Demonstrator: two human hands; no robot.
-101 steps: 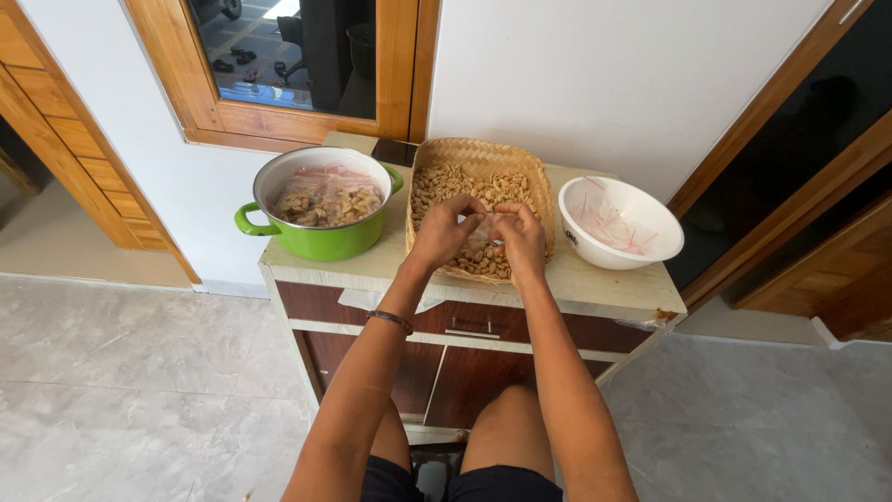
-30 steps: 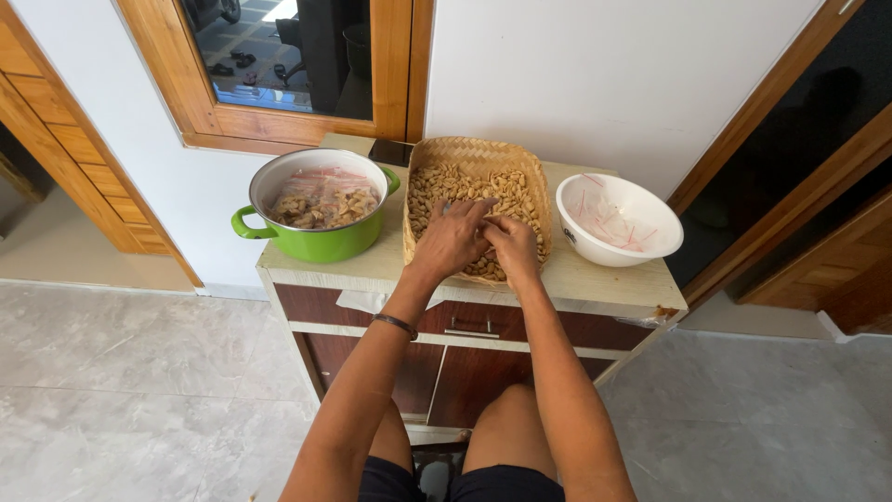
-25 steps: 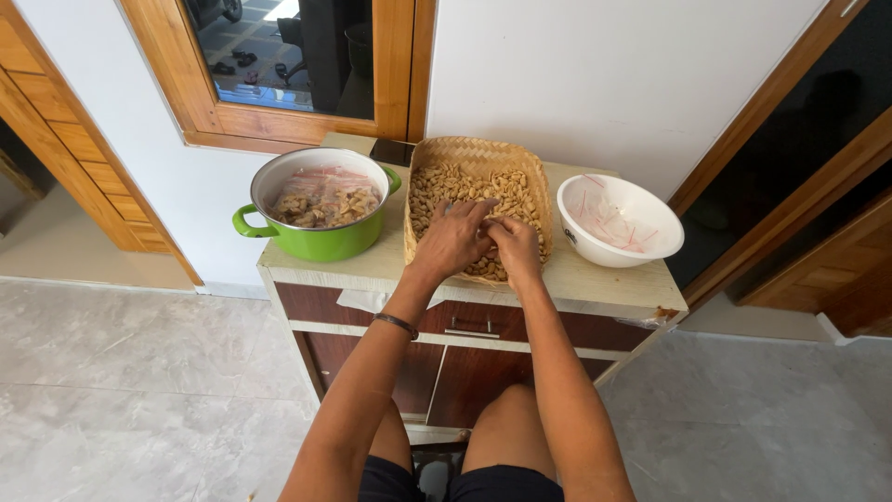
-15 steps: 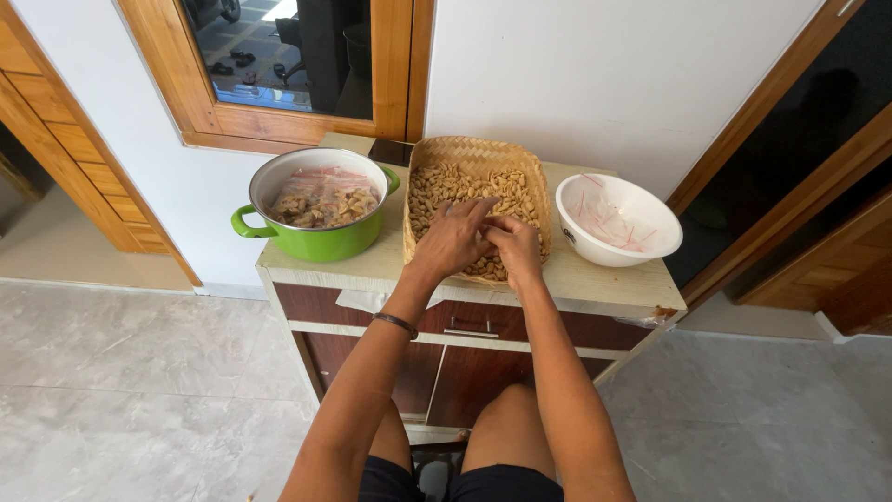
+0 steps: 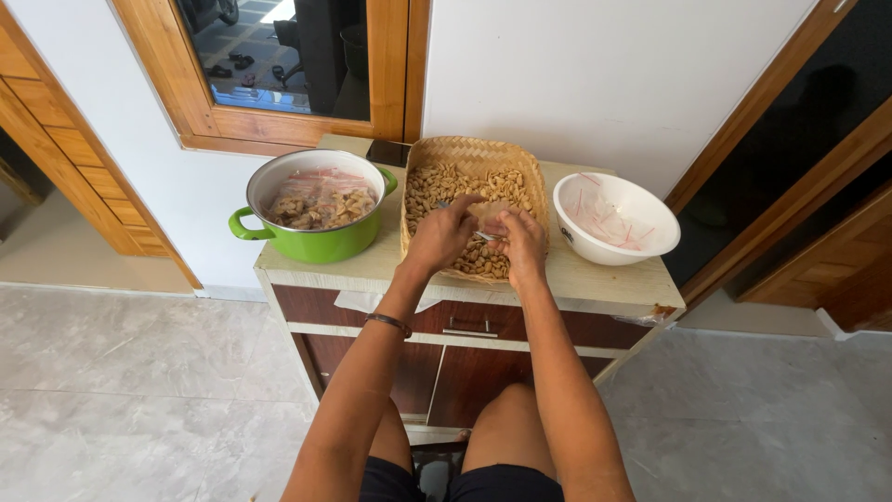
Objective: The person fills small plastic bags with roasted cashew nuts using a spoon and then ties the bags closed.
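A woven tray [image 5: 525, 167] heaped with peanuts in their shells [image 5: 455, 181] sits in the middle of a small cabinet top. Over its near part my left hand [image 5: 441, 234] and my right hand [image 5: 520, 244] meet, both pinching one small pale peanut shell [image 5: 485, 214] between the fingertips. A bracelet circles my left wrist. A green pot [image 5: 321, 242] to the left holds shell pieces and pale scraps. A white bowl [image 5: 641, 246] to the right holds thin reddish skins.
The cabinet [image 5: 595, 279] has brown drawers and stands against a white wall under a wooden-framed window [image 5: 390, 74]. A dark phone [image 5: 386, 151] lies behind the tray. Wooden door frames flank both sides. Grey tiled floor [image 5: 121, 372] surrounds the cabinet; my knees are below.
My hands have stayed over the tray's near part, fingers working small shifts on the shell. The pot, tray and bowl have not moved.
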